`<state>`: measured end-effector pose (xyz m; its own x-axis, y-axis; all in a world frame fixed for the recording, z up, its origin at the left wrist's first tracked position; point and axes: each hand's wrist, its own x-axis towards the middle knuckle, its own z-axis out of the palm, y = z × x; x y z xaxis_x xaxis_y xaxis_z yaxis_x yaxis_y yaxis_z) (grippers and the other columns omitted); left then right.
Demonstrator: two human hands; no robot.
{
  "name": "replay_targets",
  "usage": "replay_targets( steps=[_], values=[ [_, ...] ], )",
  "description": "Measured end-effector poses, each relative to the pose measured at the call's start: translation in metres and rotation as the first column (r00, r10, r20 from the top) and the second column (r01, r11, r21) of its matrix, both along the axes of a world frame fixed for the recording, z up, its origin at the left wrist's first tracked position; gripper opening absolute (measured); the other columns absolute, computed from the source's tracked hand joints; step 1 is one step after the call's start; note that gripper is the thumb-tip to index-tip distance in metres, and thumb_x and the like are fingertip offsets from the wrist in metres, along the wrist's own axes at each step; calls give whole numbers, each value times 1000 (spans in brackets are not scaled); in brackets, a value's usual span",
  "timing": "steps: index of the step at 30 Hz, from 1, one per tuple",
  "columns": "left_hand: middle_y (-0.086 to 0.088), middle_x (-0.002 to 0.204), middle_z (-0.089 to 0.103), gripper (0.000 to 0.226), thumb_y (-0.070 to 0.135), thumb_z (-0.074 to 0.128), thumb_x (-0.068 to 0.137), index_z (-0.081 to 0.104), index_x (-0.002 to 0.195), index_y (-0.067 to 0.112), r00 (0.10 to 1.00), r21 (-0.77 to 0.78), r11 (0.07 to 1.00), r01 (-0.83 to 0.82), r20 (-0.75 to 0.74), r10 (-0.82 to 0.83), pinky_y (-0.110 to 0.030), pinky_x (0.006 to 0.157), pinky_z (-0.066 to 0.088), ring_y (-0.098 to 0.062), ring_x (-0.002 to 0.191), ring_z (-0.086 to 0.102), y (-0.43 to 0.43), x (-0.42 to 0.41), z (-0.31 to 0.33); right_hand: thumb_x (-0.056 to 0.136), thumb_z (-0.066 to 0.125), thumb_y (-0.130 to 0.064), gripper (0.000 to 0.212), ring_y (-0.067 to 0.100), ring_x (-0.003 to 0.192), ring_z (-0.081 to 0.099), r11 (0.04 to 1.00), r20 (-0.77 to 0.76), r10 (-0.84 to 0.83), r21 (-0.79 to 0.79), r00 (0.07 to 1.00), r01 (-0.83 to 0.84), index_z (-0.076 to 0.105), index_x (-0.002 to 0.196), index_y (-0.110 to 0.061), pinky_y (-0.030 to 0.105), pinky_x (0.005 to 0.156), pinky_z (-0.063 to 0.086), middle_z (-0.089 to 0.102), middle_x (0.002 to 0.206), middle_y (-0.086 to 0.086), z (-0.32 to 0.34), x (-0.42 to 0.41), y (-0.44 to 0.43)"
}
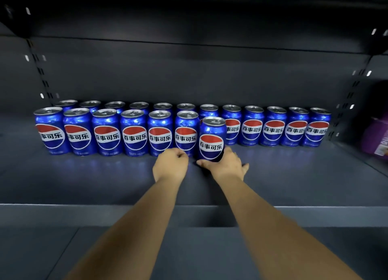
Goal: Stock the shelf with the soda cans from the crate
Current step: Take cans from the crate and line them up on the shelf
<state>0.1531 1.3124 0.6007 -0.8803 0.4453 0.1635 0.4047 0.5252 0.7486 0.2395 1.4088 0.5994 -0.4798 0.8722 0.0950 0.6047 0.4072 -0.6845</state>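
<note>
Several blue soda cans with red, white and blue logos stand in two rows on the dark grey shelf [294, 174]. The back row [274, 126] runs the full width; the front row [107, 132] covers the left half. My right hand [226, 164] grips the base of one more can [212, 139], upright at the right end of the front row. My left hand [171, 164] is beside it, fingers curled, in front of the neighbouring can [185, 132]; contact with that can is unclear. The crate is out of view.
A slotted upright [39, 69] bounds the bay on the left and another [354, 86] on the right. A purple package [380, 137] sits in the adjacent bay at the far right. The shelf's front lip [63, 214] runs below my forearms.
</note>
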Motion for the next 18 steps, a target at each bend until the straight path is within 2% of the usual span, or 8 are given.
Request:
replay_targets(
  steps=[2, 4, 9, 14, 18],
  values=[
    [-4, 94, 68, 21, 22, 48, 90, 66, 80, 17, 999, -50, 999, -11, -45, 8, -28, 70, 41, -24, 88, 58, 3, 0, 1, 74, 70, -55, 76, 19, 142, 24, 1000, 21, 2, -1, 1000, -2, 39, 134, -19, 51, 116, 1, 45, 142, 4, -1, -4, 3],
    [-4, 100, 68, 22, 24, 49, 90, 69, 89, 17, 995, -115, 993, -5, -99, -6, -27, 70, 39, -24, 94, 58, 6, 1, 1, 78, 65, -57, 78, 19, 144, 17, 1000, 64, 3, 14, 998, -4, 35, 138, -17, 52, 115, -1, 42, 145, 7, -1, -8, 4],
    [-1, 106, 68, 24, 25, 48, 90, 69, 100, 20, 991, -151, 988, 13, -128, -33, -28, 75, 43, -23, 100, 59, 7, 2, -1, 89, 52, -55, 84, 23, 146, 10, 1000, 155, -9, 30, 988, 4, 13, 150, -12, 53, 115, -1, 33, 151, 11, 0, -11, 2],
    [-2, 104, 68, 22, 23, 48, 90, 68, 99, 20, 992, -144, 990, 9, -126, -28, -28, 74, 41, -23, 99, 59, 6, 4, 0, 88, 55, -53, 62, 24, 140, 27, 997, 153, -46, 76, 987, 35, 41, 133, -12, 53, 114, 6, 48, 139, 9, -2, -13, 4],
    [-2, 101, 68, 22, 23, 48, 90, 68, 98, 19, 992, -141, 990, 16, -119, -33, -28, 74, 42, -23, 96, 59, 6, 3, 0, 85, 60, -52, 53, 24, 134, 36, 995, 149, -67, 80, 986, 55, 50, 124, -16, 52, 113, 9, 56, 129, 8, -5, -15, 9]
  ],
)
